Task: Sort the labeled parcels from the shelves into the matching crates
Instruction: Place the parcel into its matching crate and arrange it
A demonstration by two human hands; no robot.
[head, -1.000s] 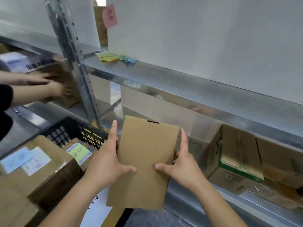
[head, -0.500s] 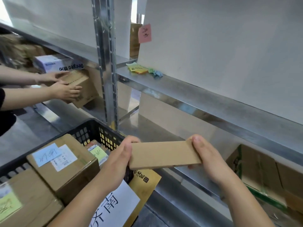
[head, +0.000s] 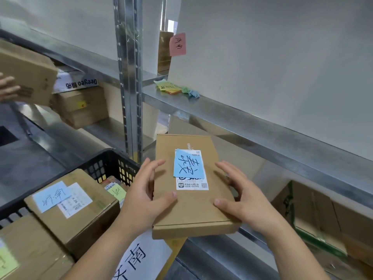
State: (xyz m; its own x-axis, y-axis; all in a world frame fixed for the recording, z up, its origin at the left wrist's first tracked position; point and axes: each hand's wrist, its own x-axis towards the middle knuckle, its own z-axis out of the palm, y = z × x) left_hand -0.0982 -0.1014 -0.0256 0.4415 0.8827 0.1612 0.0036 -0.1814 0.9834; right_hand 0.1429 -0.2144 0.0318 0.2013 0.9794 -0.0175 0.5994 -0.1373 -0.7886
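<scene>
Both hands, left hand (head: pixel 144 196) and right hand (head: pixel 243 199), grasp a flat parcel (head: pixel 191 207), blue label (head: pixel 188 164) up; next, finding its matching crate, likely not the black crate (head: pixel 105 164) beside the left hand.

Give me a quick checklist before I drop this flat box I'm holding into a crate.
1. Grip: left hand and right hand hold the flat box by its sides, thumbs on top: ok.
2. Label facing up: blue note readable: ok.
3. Match with black crate: the sign below it looks different from the note: not ok.
4. Correct crate located: none other in view: cannot tell.
5. Path: another person's hand carries a box at far left, apart from yours: ok.
</scene>
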